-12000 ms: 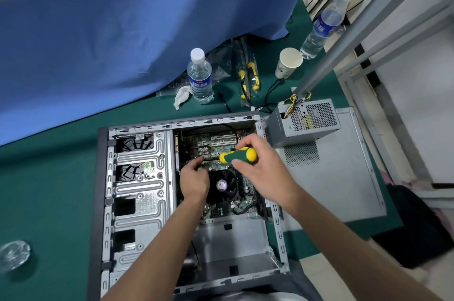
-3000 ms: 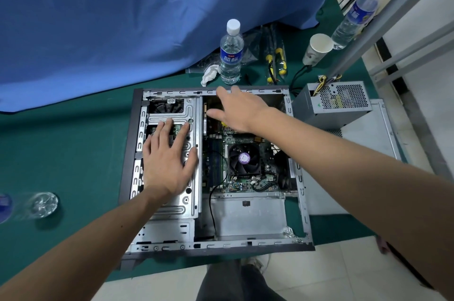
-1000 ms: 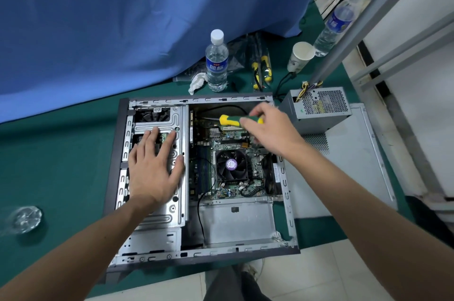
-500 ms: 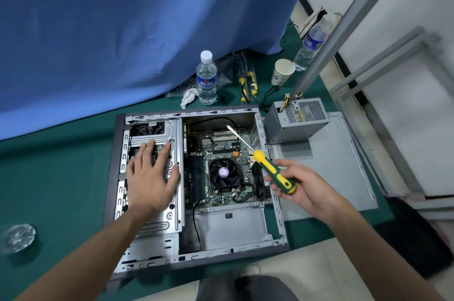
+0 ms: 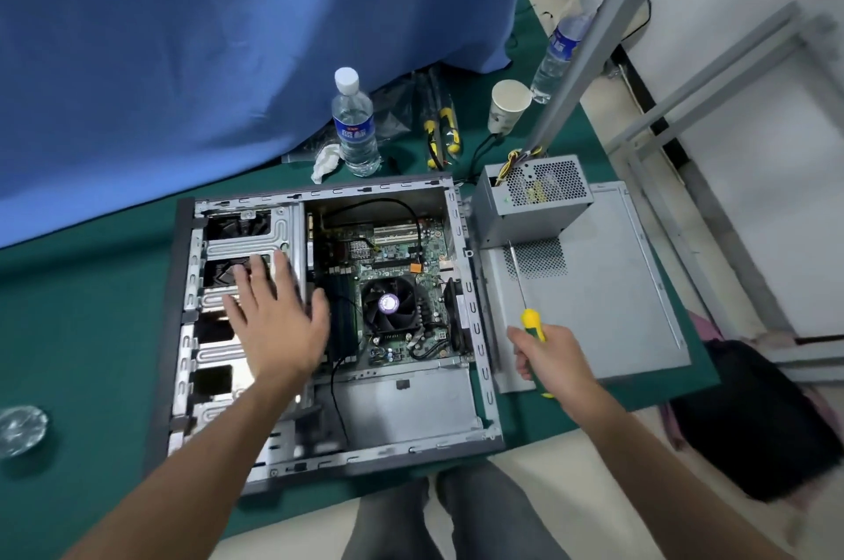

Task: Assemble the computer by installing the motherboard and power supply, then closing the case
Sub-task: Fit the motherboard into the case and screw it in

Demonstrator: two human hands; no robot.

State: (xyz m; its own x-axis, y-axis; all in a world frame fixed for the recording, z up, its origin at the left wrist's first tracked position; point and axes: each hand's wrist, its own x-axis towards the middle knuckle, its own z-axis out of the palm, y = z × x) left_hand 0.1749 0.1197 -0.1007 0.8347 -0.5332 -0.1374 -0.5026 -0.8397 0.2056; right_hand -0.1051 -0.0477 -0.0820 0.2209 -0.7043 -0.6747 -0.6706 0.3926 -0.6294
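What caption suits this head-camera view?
Left hand flat on open case, right hand holding screwdriver; power supply still outside.

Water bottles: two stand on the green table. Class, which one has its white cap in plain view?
The water bottle beside the crumpled tissue, behind the open case. The far-right bottle by the paper cup is blurred and partly hidden by a metal bar.

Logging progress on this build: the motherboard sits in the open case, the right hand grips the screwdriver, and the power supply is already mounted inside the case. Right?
Not quite. The head view shows the power supply outside the case, standing on the side panel to its right. The rest holds: the motherboard is in the open case and the right hand grips the screwdriver.
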